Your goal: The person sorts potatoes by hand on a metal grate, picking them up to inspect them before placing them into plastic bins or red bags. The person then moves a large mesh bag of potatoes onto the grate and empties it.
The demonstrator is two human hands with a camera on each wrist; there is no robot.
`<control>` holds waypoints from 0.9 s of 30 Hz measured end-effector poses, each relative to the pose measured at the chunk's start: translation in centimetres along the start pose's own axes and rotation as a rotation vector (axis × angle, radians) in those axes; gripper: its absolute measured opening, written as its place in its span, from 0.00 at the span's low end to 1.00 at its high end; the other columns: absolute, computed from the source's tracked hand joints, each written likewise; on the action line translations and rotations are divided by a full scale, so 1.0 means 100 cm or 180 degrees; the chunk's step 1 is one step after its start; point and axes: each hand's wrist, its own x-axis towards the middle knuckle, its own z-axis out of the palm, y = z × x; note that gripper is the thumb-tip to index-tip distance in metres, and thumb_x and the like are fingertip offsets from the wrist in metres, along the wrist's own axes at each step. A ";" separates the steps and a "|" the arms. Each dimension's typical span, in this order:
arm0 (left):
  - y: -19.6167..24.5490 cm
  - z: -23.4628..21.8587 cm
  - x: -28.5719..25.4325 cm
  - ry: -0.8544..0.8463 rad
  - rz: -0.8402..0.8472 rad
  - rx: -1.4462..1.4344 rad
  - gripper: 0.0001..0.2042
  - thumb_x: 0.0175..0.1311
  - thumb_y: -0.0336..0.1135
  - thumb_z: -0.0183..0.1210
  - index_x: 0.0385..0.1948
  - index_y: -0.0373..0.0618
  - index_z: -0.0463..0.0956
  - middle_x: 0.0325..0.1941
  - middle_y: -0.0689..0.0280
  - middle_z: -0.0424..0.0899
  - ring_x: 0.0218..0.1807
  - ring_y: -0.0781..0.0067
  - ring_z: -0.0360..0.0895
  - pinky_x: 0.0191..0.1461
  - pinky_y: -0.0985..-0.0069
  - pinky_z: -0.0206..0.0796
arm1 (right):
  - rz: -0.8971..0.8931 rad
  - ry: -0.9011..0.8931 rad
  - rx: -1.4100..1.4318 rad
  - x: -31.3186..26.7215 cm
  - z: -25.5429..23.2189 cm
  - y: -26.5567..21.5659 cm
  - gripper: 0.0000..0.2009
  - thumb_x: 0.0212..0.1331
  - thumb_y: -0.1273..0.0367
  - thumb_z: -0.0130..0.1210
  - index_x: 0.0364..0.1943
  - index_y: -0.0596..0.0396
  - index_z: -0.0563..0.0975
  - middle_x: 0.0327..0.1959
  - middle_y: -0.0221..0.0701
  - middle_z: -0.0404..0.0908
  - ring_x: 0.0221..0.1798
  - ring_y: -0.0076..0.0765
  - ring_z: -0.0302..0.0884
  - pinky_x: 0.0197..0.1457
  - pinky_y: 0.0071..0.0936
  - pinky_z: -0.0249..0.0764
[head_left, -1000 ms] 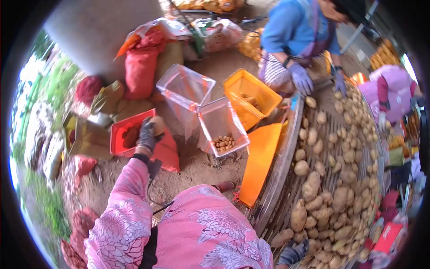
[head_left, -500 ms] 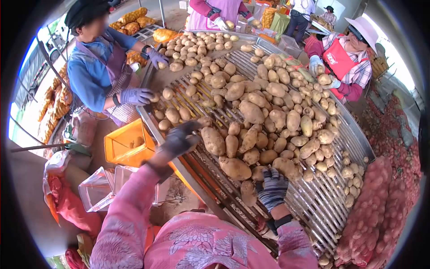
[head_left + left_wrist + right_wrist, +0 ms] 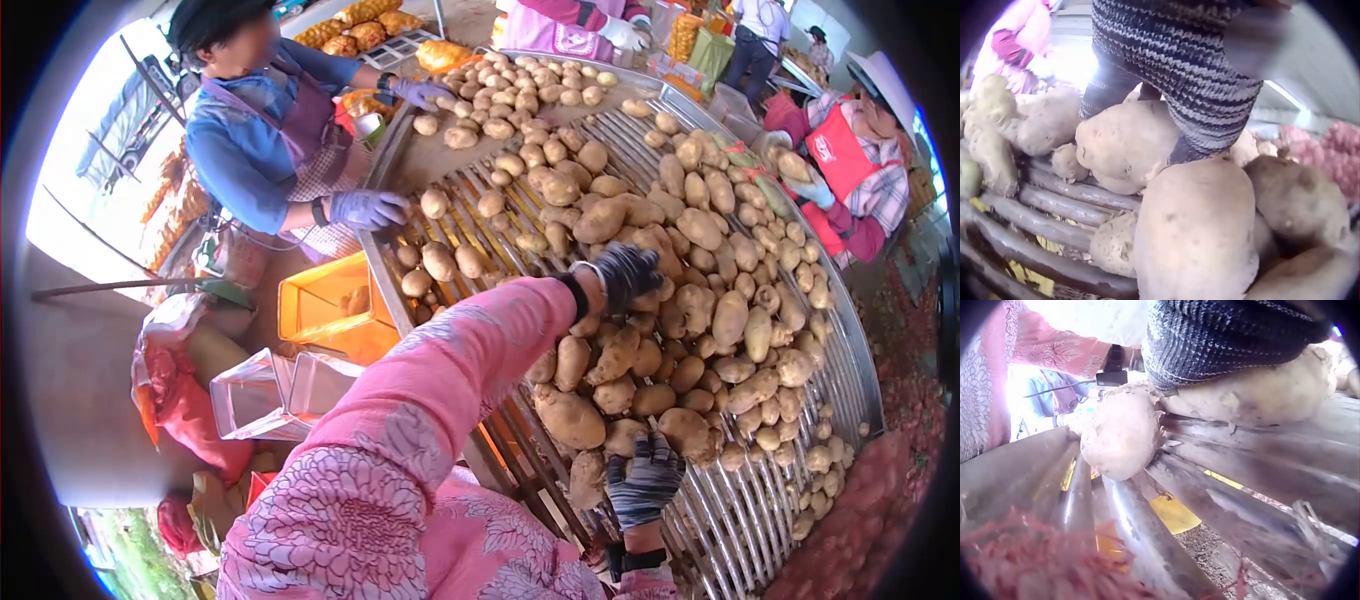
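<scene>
My left hand (image 3: pixel 628 275), in a dark striped knit glove, reaches across to the middle of the potato heap. In the left wrist view its fingers and thumb come down on either side of a large potato (image 3: pixel 1125 144) and grip it. Closer to my body, my right hand (image 3: pixel 645 480) in a matching glove rests at the heap's near edge, fingers extended against the potatoes. Under that glove in the right wrist view lies a long potato (image 3: pixel 1254 394), beside a rounder one (image 3: pixel 1121 434) on the metal bars.
The slatted metal table (image 3: pixel 725 530) bears many potatoes. A person in blue (image 3: pixel 235 150) works at its far left; another in a red apron (image 3: pixel 845 165) handles potatoes at the right. An orange crate (image 3: pixel 335 300) and clear crates (image 3: pixel 255 395) stand left of the table.
The head view has swung from the floor crates to the table. My left hand, earlier over the red crate with a potato, has crossed rightward to the heap. My right hand stays at the heap.
</scene>
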 end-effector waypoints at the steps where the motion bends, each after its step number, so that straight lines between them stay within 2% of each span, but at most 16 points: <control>1: -0.003 -0.005 0.000 0.0303 0.0079 -0.0439 0.16 0.46 0.41 0.60 0.38 0.52 0.73 0.41 0.58 0.72 0.38 0.51 0.73 0.42 0.59 0.67 | 0.0052 -0.0007 -0.0080 0.000 0.000 0.000 0.23 0.42 0.55 0.57 0.43 0.53 0.73 0.44 0.41 0.73 0.43 0.47 0.70 0.49 0.49 0.62; 3: -0.020 0.002 -0.018 0.0061 -0.0645 -0.1250 0.29 0.36 0.36 0.67 0.48 0.46 0.72 0.45 0.57 0.73 0.48 0.54 0.72 0.51 0.63 0.66 | -0.0035 -0.0008 -0.0180 0.000 -0.003 0.000 0.24 0.44 0.54 0.55 0.43 0.53 0.73 0.45 0.41 0.73 0.42 0.47 0.70 0.49 0.48 0.63; 4: -0.017 -0.006 -0.027 0.0119 -0.0555 -0.1295 0.29 0.36 0.36 0.67 0.48 0.46 0.72 0.45 0.57 0.73 0.48 0.54 0.72 0.51 0.63 0.66 | -0.0029 0.0014 -0.0170 -0.002 -0.001 0.003 0.24 0.45 0.53 0.54 0.44 0.54 0.74 0.45 0.41 0.73 0.42 0.47 0.71 0.48 0.47 0.63; 7: 0.003 -0.037 -0.081 0.1017 -0.1855 -0.4260 0.34 0.47 0.33 0.67 0.58 0.42 0.61 0.54 0.61 0.72 0.56 0.62 0.70 0.60 0.69 0.63 | -0.0100 0.0172 -0.0035 -0.003 -0.002 0.002 0.24 0.45 0.52 0.55 0.43 0.54 0.75 0.44 0.42 0.74 0.43 0.47 0.71 0.48 0.48 0.64; 9: 0.015 -0.051 -0.115 0.1530 -0.1654 -0.5894 0.34 0.51 0.33 0.64 0.61 0.41 0.58 0.57 0.62 0.71 0.57 0.62 0.70 0.61 0.68 0.63 | -0.0162 0.0135 -0.0098 -0.004 -0.004 0.001 0.24 0.45 0.52 0.55 0.43 0.54 0.75 0.44 0.42 0.74 0.43 0.47 0.72 0.49 0.48 0.64; 10: 0.034 -0.071 -0.126 0.1702 -0.1404 -0.6847 0.32 0.53 0.34 0.62 0.61 0.42 0.58 0.58 0.60 0.70 0.59 0.61 0.69 0.62 0.65 0.62 | -0.0139 0.0083 -0.0134 -0.003 -0.005 0.000 0.24 0.45 0.52 0.56 0.44 0.54 0.75 0.45 0.42 0.74 0.44 0.47 0.72 0.49 0.48 0.63; 11: 0.049 -0.085 -0.137 0.2102 -0.1150 -0.7316 0.29 0.55 0.34 0.58 0.60 0.41 0.59 0.59 0.59 0.70 0.60 0.59 0.68 0.63 0.60 0.61 | -0.0235 0.0086 -0.0127 -0.002 -0.004 -0.001 0.24 0.45 0.52 0.56 0.44 0.54 0.75 0.45 0.42 0.74 0.44 0.47 0.72 0.49 0.48 0.63; 13: 0.065 -0.099 -0.161 0.2268 -0.0934 -0.8447 0.26 0.58 0.34 0.55 0.60 0.45 0.60 0.59 0.56 0.70 0.59 0.57 0.68 0.63 0.57 0.60 | -0.0104 0.0017 -0.0331 -0.005 -0.002 -0.001 0.25 0.45 0.53 0.57 0.44 0.55 0.74 0.46 0.42 0.74 0.46 0.48 0.72 0.51 0.48 0.63; 15: 0.079 -0.111 -0.181 0.2207 -0.0634 -0.8499 0.27 0.57 0.43 0.57 0.58 0.44 0.63 0.57 0.56 0.71 0.59 0.56 0.69 0.61 0.55 0.61 | -0.0136 -0.0051 -0.0346 -0.010 -0.002 -0.001 0.25 0.45 0.53 0.57 0.45 0.55 0.74 0.47 0.42 0.73 0.46 0.48 0.71 0.51 0.48 0.63; 17: 0.089 -0.120 -0.189 0.2845 -0.1120 -0.8407 0.28 0.56 0.51 0.57 0.54 0.43 0.67 0.52 0.56 0.75 0.53 0.54 0.73 0.59 0.53 0.64 | -0.0066 -0.0120 -0.0410 -0.009 0.000 0.000 0.26 0.44 0.54 0.57 0.47 0.53 0.73 0.49 0.42 0.72 0.48 0.49 0.71 0.52 0.48 0.62; 19: 0.088 -0.117 -0.207 0.3145 -0.1509 -0.8477 0.28 0.55 0.56 0.57 0.52 0.44 0.69 0.49 0.55 0.77 0.50 0.53 0.75 0.55 0.55 0.67 | -0.0107 -0.0135 -0.0421 -0.009 0.005 0.000 0.27 0.44 0.54 0.57 0.49 0.52 0.73 0.49 0.41 0.71 0.49 0.49 0.70 0.53 0.48 0.62; 21: 0.084 -0.117 -0.220 0.3082 -0.1053 -0.8782 0.29 0.55 0.57 0.56 0.51 0.45 0.70 0.48 0.55 0.77 0.49 0.53 0.76 0.53 0.56 0.69 | 0.0078 -0.0256 -0.0496 -0.009 0.004 -0.001 0.27 0.44 0.55 0.58 0.50 0.52 0.72 0.50 0.41 0.71 0.51 0.50 0.69 0.54 0.48 0.62; 25: 0.076 -0.121 -0.236 0.3060 -0.0826 -0.8680 0.30 0.55 0.60 0.55 0.52 0.46 0.70 0.47 0.57 0.78 0.48 0.55 0.76 0.53 0.57 0.69 | 0.0163 -0.0330 -0.0678 -0.008 0.004 -0.005 0.28 0.43 0.55 0.59 0.51 0.51 0.72 0.51 0.41 0.71 0.52 0.50 0.68 0.54 0.47 0.62; 27: 0.071 -0.127 -0.239 0.2791 -0.0466 -0.8709 0.30 0.56 0.61 0.54 0.51 0.46 0.70 0.47 0.59 0.78 0.47 0.59 0.77 0.53 0.60 0.69 | 0.0216 -0.0278 -0.0692 -0.003 -0.002 -0.008 0.26 0.43 0.54 0.60 0.48 0.51 0.74 0.49 0.40 0.73 0.51 0.49 0.70 0.54 0.46 0.63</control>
